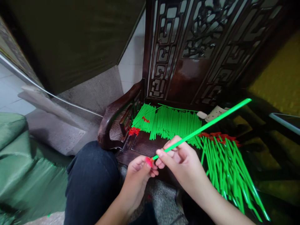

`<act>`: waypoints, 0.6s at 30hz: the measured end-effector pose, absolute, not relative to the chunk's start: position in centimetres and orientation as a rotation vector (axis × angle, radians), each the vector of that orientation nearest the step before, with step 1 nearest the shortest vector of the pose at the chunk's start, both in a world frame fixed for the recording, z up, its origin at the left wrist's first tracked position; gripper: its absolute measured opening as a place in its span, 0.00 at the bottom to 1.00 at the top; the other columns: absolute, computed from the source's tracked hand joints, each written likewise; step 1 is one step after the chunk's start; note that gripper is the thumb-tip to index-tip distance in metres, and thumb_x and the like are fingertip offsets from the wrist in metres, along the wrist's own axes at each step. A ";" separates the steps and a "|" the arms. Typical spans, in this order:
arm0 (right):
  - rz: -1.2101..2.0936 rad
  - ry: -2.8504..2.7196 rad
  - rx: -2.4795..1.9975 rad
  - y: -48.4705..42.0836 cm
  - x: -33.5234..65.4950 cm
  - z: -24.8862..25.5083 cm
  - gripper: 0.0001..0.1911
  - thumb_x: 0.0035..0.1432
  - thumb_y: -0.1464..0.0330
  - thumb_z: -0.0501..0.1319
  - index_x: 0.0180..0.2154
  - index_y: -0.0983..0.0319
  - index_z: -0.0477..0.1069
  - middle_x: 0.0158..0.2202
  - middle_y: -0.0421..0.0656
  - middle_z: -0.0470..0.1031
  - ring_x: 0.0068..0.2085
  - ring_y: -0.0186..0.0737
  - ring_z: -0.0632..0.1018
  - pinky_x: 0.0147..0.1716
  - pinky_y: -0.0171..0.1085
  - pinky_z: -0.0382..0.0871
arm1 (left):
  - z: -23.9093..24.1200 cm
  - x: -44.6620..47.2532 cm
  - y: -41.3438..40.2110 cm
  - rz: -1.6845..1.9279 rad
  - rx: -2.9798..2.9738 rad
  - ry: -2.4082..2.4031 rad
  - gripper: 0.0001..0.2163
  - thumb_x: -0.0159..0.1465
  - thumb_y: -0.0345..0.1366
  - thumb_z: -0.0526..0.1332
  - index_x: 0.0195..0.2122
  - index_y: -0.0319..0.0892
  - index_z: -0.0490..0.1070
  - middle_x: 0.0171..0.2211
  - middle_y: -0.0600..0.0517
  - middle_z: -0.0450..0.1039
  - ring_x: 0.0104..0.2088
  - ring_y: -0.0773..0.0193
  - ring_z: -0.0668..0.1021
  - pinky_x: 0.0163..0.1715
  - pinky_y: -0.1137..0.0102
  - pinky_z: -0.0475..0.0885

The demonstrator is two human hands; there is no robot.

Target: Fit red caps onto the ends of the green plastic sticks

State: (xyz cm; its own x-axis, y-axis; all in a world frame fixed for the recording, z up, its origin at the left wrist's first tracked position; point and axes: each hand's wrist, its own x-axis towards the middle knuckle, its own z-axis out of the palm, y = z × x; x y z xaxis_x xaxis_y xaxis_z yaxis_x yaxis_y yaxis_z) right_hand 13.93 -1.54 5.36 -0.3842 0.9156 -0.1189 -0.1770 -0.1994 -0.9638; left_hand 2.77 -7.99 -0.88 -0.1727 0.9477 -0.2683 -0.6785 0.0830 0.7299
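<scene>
My right hand (181,161) pinches a long green plastic stick (206,125) near its lower end; the stick slants up to the right. Fingers of my left hand (138,175) grip a small red plastic piece (149,161) that meets the stick's lower tip. Both hands hover over the front edge of a dark carved wooden chair (110,125). On its seat lies a pile of bare green sticks (168,122). To the right lies a bundle of green sticks with red tips (225,162).
A few loose red pieces (134,131) lie at the seat's left side. A white card (214,113) rests behind the piles. My knee in dark trousers (91,181) is at the lower left, beside green fabric (25,175). A grey concrete step (77,103) lies beyond.
</scene>
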 end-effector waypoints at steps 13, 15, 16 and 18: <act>1.773 -1.324 -1.034 -0.1 13.6 4.3 0.17 0.46 0.61 0.69 0.27 0.62 0.63 0.17 0.33 0.70 0.18 0.29 0.72 0.18 0.28 0.65 | -0.5 1.5 -8.1 1.513 0.451 0.942 0.05 0.52 0.33 0.69 0.30 0.41 0.76 0.25 0.53 0.77 0.28 0.71 0.76 0.31 0.77 0.69; 1.780 -1.341 -1.041 0.1 13.7 4.1 0.17 0.47 0.61 0.69 0.27 0.62 0.63 0.17 0.33 0.69 0.19 0.29 0.71 0.19 0.29 0.65 | -0.5 1.4 -8.0 1.501 0.448 0.954 0.05 0.51 0.33 0.69 0.29 0.40 0.76 0.25 0.53 0.77 0.28 0.70 0.76 0.31 0.76 0.69; 1.780 -1.352 -1.043 0.2 13.8 4.0 0.17 0.47 0.60 0.68 0.27 0.62 0.63 0.17 0.33 0.69 0.19 0.29 0.71 0.19 0.29 0.65 | -0.4 1.4 -7.9 1.494 0.447 0.960 0.06 0.51 0.34 0.69 0.29 0.40 0.77 0.25 0.52 0.77 0.28 0.70 0.76 0.31 0.76 0.69; 1.777 -1.375 -1.042 0.4 14.1 4.0 0.16 0.50 0.58 0.66 0.27 0.62 0.64 0.18 0.34 0.68 0.20 0.29 0.70 0.20 0.29 0.64 | -0.3 1.3 -7.8 1.484 0.435 0.969 0.07 0.51 0.34 0.70 0.30 0.39 0.77 0.25 0.52 0.77 0.28 0.70 0.76 0.31 0.76 0.69</act>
State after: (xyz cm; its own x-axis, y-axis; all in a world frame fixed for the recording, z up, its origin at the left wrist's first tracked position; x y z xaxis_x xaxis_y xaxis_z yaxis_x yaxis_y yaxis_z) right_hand 14.06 0.45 4.03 -0.4708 0.8599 -0.1973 -0.0252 -0.2366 -0.9713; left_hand 1.34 -7.80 -0.33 -0.1803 0.9455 -0.2713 -0.6286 0.1014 0.7711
